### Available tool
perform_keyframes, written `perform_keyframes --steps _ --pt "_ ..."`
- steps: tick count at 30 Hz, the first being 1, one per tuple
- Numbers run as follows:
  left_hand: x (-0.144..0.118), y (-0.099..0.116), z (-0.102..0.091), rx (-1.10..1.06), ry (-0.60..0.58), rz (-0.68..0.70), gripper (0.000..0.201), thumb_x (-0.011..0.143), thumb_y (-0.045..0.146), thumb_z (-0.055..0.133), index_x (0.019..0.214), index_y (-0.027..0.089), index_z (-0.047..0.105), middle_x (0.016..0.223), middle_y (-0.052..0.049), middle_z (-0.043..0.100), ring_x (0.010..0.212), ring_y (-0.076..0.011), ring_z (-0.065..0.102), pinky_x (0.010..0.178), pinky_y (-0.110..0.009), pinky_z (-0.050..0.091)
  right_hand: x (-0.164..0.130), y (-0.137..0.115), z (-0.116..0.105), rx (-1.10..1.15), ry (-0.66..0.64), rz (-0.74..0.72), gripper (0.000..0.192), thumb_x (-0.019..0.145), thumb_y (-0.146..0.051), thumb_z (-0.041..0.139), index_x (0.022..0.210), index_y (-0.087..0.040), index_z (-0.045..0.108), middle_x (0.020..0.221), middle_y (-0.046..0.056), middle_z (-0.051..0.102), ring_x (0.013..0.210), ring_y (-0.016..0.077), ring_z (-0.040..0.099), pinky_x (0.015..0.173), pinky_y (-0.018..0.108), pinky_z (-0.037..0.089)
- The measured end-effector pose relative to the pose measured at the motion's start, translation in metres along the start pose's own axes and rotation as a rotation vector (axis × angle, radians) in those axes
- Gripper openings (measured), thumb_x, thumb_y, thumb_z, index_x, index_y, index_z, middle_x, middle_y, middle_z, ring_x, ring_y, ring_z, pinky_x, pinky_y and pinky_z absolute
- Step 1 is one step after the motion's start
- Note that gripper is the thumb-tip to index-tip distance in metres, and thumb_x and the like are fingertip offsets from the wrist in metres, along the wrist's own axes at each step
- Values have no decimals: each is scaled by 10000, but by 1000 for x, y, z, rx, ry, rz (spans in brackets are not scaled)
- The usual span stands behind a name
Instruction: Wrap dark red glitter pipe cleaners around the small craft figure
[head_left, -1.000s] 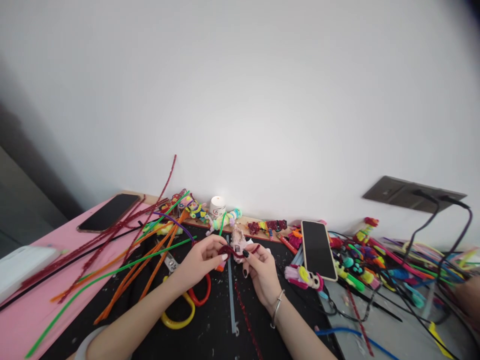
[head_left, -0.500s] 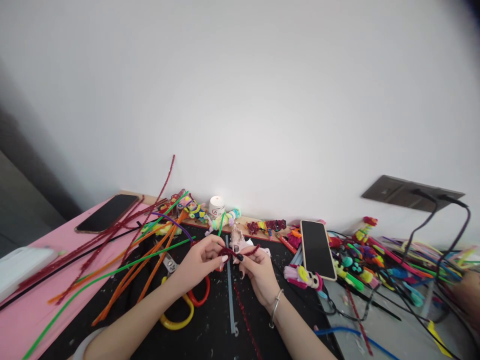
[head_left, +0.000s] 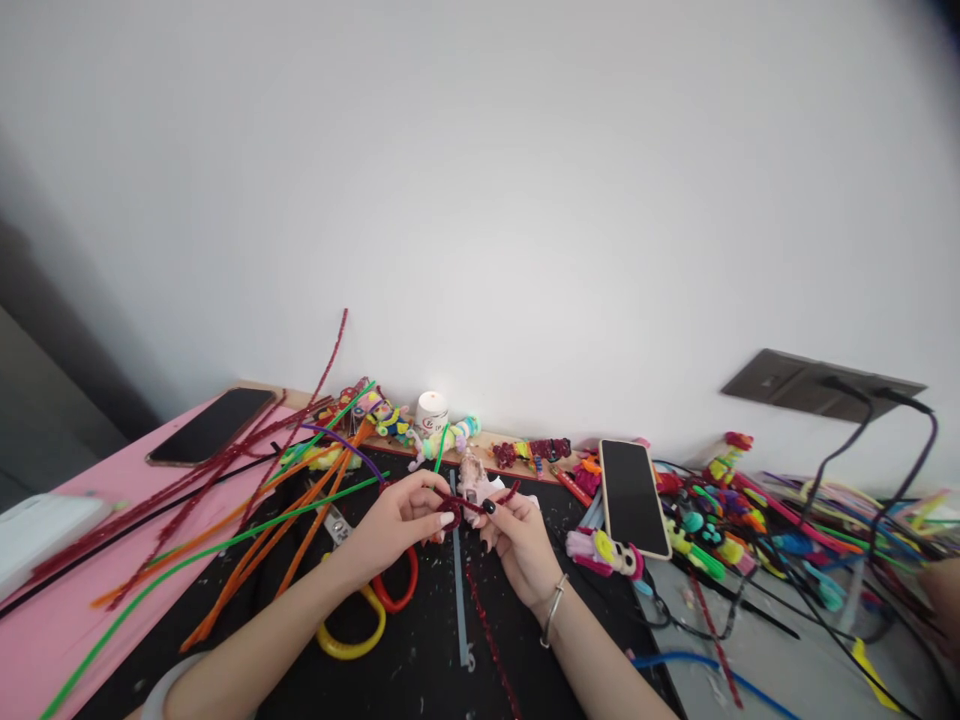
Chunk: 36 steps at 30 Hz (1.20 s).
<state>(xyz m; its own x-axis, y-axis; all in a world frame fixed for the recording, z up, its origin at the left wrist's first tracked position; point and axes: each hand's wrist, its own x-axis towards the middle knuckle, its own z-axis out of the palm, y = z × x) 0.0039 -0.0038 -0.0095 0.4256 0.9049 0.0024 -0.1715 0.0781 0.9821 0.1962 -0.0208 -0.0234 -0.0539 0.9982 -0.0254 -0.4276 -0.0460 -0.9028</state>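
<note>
Between my two hands is a dark red pipe cleaner (head_left: 453, 503), bent into a small coil. My left hand (head_left: 405, 520) pinches the coiled part between thumb and fingers. With thumb and forefinger, my right hand (head_left: 511, 535) grips the same pipe cleaner nearer its free end, which sticks up to the right. Below the hands, a grey-blue strip (head_left: 460, 610) and a loose red pipe cleaner (head_left: 487, 635) lie on the black mat (head_left: 420, 670). Scissors with a yellow and red handle (head_left: 352, 640) rest beside my left forearm.
Orange, green and red pipe cleaners (head_left: 247, 555) spread across the left side. One phone (head_left: 211, 427) lies on the pink sheet; another phone (head_left: 636, 500) lies at right. A paper cup (head_left: 432, 412) and pipe-cleaner figures line the wall. Cables run from the wall socket (head_left: 825, 385).
My right hand has shifted slightly along the red pipe cleaner, and more of the strand shows between the hands. The left hand keeps its pinch on the coil.
</note>
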Motion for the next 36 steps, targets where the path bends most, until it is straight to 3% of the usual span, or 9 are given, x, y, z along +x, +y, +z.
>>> perform_keyframes --steps 7,22,33,36 --pt "2 -1 -1 -14 7 -8 287 784 281 779 946 186 562 677 44 683 594 -115 635 611 -234 467 1 -1 1 95 -22 45 314 639 -418 934 680 -186 727 593 6 722 433 72 545 449 160 457" --pt "3 -3 -4 25 -22 -11 219 769 246 776 889 178 606 666 37 694 574 -115 634 593 -235 472 2 -1 -2 83 -31 63 349 657 -435 917 629 -167 694 548 14 679 431 94 519 454 200 425" --pt "-7 5 -2 62 -283 -137 210 748 233 800 846 170 625 639 39 675 554 -111 618 595 -237 484 1 2 -2 73 -33 77 410 660 -467 896 599 -165 626 499 -5 603 413 74 456 420 175 346" --pt "-6 4 -2 45 -266 -135 227 747 251 809 851 173 623 637 40 671 548 -109 612 588 -235 487 1 3 -5 -32 -15 4 393 753 -499 792 628 -182 596 512 -6 591 400 88 438 409 196 332"
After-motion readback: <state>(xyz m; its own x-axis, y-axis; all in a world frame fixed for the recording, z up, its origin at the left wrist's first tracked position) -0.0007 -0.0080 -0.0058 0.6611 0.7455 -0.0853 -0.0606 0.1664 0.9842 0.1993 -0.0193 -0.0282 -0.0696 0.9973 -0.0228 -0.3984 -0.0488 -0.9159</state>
